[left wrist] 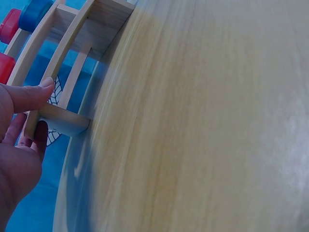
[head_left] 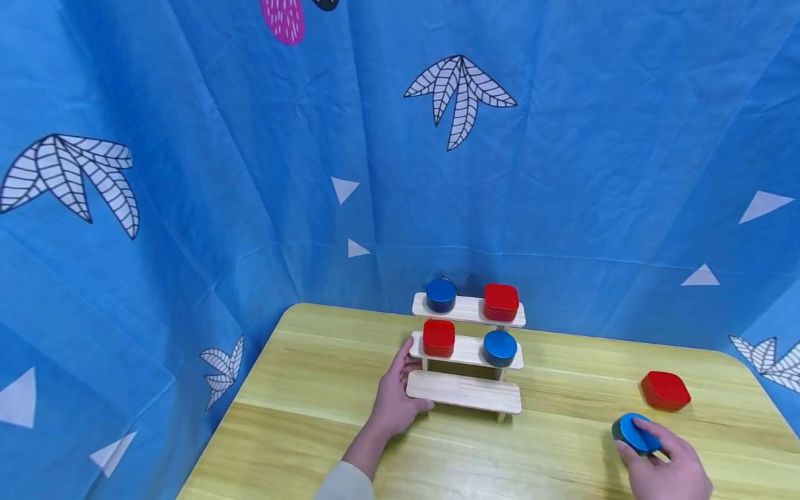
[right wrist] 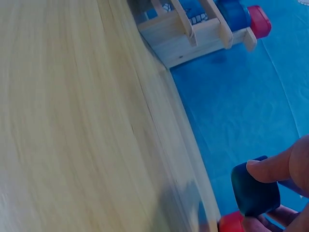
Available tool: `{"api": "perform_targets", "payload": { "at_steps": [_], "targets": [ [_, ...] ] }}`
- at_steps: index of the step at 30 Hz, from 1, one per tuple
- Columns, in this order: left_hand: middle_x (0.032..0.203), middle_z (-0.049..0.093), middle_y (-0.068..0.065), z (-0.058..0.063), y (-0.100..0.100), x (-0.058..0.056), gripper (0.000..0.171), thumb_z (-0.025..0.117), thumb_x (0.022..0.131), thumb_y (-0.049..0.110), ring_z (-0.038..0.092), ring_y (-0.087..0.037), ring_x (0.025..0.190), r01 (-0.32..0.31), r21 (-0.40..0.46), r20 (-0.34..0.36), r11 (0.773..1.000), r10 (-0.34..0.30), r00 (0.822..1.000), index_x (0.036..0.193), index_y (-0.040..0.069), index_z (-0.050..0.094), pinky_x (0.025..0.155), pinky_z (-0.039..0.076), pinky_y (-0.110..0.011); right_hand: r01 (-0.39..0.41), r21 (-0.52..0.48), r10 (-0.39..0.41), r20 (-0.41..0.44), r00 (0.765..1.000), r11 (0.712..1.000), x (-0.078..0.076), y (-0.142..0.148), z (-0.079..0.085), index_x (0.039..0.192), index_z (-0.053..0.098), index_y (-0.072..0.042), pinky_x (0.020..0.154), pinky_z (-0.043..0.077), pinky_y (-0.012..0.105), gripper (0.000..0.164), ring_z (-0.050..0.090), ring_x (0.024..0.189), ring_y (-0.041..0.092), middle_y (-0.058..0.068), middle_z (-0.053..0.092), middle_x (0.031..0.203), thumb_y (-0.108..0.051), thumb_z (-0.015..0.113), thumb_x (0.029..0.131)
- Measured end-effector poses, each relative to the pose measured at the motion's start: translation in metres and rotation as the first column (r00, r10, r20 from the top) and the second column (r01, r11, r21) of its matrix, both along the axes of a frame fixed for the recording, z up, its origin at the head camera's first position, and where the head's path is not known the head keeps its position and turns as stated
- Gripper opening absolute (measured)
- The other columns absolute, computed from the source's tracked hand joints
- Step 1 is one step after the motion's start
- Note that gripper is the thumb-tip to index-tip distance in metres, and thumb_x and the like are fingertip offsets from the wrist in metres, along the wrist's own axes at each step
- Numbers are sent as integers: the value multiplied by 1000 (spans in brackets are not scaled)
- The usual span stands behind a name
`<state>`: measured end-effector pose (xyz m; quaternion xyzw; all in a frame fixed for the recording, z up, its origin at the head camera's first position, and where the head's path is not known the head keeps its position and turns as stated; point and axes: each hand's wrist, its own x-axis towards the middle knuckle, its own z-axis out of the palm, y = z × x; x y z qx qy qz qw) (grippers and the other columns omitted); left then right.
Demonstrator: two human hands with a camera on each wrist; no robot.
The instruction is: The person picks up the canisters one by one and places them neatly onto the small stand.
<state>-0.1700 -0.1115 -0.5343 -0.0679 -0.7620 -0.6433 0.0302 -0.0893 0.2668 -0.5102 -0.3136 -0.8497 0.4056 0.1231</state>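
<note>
A three-tier wooden stand [head_left: 464, 392] is at the middle of the table. My left hand [head_left: 398, 403] grips its left end, with the thumb [left wrist: 34, 96] at the front of the lowest step and the fingers behind. A round blue tin [head_left: 441, 296] and a red squarish tin [head_left: 501, 301] sit on the top step. Below them, the middle step bears another red tin [head_left: 439, 338] on the left and a blue one on the right. Over the table's right side, my right hand [head_left: 669, 462] holds a blue tin [right wrist: 255, 188] between thumb and fingers.
Just beyond the right hand, a red tin [head_left: 665, 390] lies on the wooden table [head_left: 300, 368]. A blue curtain [head_left: 562, 173] with printed leaves and triangles hangs along the table's back and left sides.
</note>
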Motion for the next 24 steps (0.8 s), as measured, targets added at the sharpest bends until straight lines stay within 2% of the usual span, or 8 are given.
{"api": "perform_targets", "payload": {
  "at_steps": [3,6,14,21,24],
  "targets": [
    [133,53,-1,0,0,0,127,81,60,-25,50,-21,124,3,8,1,1000,-3,1000,158,33,26,91,52,-26,-17,1,17,-36,999,1000,2,-5,2,132,64,-4,58,36,9,53,58,105,46,27,53,134,-15,83,83],
    [133,53,-1,0,1,1,127,81,60,-25,50,-22,124,3,10,4,1000,-3,1000,158,33,26,91,52,-26,-47,-1,46,-84,995,999,3,-10,3,129,65,-2,52,31,1,51,56,110,47,27,53,133,-10,82,82],
    [132,53,-2,3,1,1,125,82,61,-24,51,-24,124,-1,-2,5,1000,1,1000,158,32,26,92,52,-27,-103,-16,99,-184,978,995,5,-26,1,125,68,0,56,35,-2,49,53,114,43,24,56,129,-1,83,79],
    [133,53,-1,4,2,2,126,82,61,-24,50,-23,125,-12,-13,29,1000,12,1000,159,33,25,93,51,-27,-133,-52,120,-201,972,990,7,-42,4,123,69,-1,59,40,0,48,53,114,39,20,57,130,0,84,77],
    [133,53,-1,4,2,2,127,82,61,-24,50,-23,125,-15,-17,25,1000,15,1000,158,33,25,93,51,-27,-139,-44,127,-216,968,989,7,-48,6,121,71,-3,62,41,0,48,54,111,28,16,59,128,1,85,75]
  ]
}}
